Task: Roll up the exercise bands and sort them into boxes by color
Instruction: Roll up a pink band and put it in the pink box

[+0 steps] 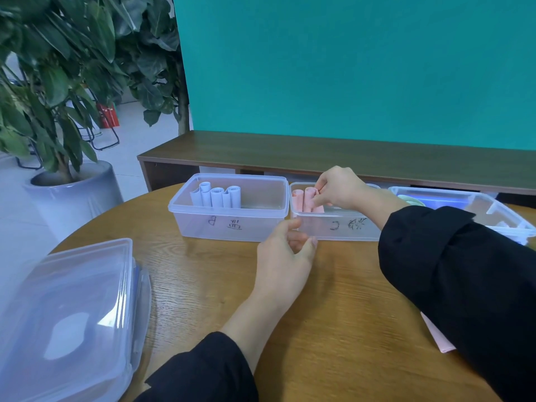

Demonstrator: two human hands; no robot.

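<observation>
- Here, a pink rolled band (309,198) stands on end at the left of the middle box (333,227), its long axis near upright, touching a second pink roll (298,201) just to its left.
- The right hand (339,188) reaches in over the box's far rim from the right, so the roll lies directly under its fingertips; thumb and fingers pinch the roll's top, the other fingers curled.
- The right hand is plainly the nearer of the two and, by the look of it, is seating the roll beside its neighbour.
- The left hand (287,253) sits at the box's near-left corner, fingers loosely curled, holding nothing; whether it touches the wall cannot be told.
- The neighbouring box (232,221) to the left holds several pale blue rolls (217,195) standing upright; a third box (493,210) lies to the right, its contents mostly hidden behind the sleeve.
- On the wooden surface (333,314), a flat pink band (438,338) peeks out under the right sleeve, not yet rolled.
- Stacked clear lids (66,320) sit at the near left.
</observation>
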